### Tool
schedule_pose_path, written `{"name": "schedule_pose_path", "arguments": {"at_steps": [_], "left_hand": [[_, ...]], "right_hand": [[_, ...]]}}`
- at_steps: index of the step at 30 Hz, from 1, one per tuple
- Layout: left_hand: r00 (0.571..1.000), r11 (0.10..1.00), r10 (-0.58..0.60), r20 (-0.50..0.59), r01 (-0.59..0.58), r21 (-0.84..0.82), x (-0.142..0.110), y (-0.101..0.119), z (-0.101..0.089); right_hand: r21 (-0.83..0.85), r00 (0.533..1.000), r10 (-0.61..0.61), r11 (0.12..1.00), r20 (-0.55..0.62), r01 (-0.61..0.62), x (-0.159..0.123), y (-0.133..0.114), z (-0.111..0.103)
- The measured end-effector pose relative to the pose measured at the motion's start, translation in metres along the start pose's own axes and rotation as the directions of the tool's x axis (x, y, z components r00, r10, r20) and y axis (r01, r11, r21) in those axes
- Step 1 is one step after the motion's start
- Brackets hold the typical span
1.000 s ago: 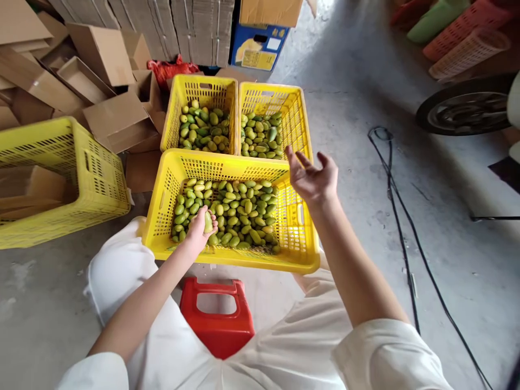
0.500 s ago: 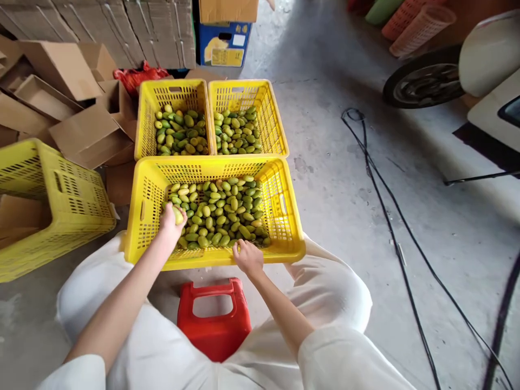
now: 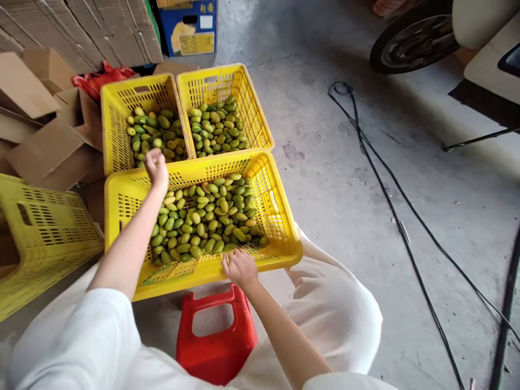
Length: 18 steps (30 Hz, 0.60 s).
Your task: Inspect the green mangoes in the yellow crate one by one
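A yellow plastic crate (image 3: 280, 238) rests across my knees, holding many small oval green-yellow fruits (image 3: 203, 216) that look like small mangoes. My left hand (image 3: 156, 169) is over its far rim, at the near edge of the back left yellow crate (image 3: 114, 130). Its fingers are curled; whether a fruit is inside them is hidden. One pale fruit (image 3: 157, 143) shows just beyond the fingertips. My right hand (image 3: 240, 266) grips the near rim of the front crate. Beside the back left crate stands the back right crate (image 3: 260, 116), also with fruits in it.
Below the front crate is a red plastic stool (image 3: 215, 346). Another yellow crate (image 3: 49, 227) and open cardboard boxes (image 3: 49, 146) lie on the left. A blue carton (image 3: 199, 27) stands behind. Black cable (image 3: 390, 200) runs over the floor at right, near a vehicle wheel (image 3: 414, 40).
My left hand has moved forward from the front crate to the back left crate; the fruit seen in it before no longer shows there. My right hand stays on the rim. The view has shifted.
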<state>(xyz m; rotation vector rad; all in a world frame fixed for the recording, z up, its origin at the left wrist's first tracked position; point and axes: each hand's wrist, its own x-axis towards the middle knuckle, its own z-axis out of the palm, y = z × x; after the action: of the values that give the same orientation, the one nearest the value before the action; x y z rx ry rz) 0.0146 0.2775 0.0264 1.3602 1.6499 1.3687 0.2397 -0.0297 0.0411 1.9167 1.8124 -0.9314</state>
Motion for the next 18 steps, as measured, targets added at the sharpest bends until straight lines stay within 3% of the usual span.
{"name": "schedule_pose_path", "arguments": {"at_steps": [3,6,9,14,18], "left_hand": [[0.969,0.964,-0.176,0.171,0.135,0.229,-0.065,-0.026,0.015],[0.868,0.851,-0.402,0.293,0.235,0.469,-0.098,-0.052,0.032],[0.824,0.762,-0.507,0.254,0.292,0.578,-0.098,-0.078,0.052],[0.784,0.670,-0.589,0.195,0.338,0.661,-0.071,-0.108,0.090],[0.782,0.634,-0.593,0.194,0.305,0.711,-0.060,-0.120,0.099]], "right_hand": [[0.004,0.999,-0.042,0.999,0.031,0.042,-0.001,0.001,-0.005],[0.037,0.997,-0.041,0.999,0.060,0.039,-0.002,0.001,-0.006],[0.069,0.997,-0.038,0.997,0.074,0.033,-0.001,0.001,-0.004],[0.094,0.992,-0.038,0.995,0.120,0.027,0.001,0.002,0.002],[0.125,0.990,-0.055,0.991,0.130,0.039,0.002,0.002,0.003]]}}
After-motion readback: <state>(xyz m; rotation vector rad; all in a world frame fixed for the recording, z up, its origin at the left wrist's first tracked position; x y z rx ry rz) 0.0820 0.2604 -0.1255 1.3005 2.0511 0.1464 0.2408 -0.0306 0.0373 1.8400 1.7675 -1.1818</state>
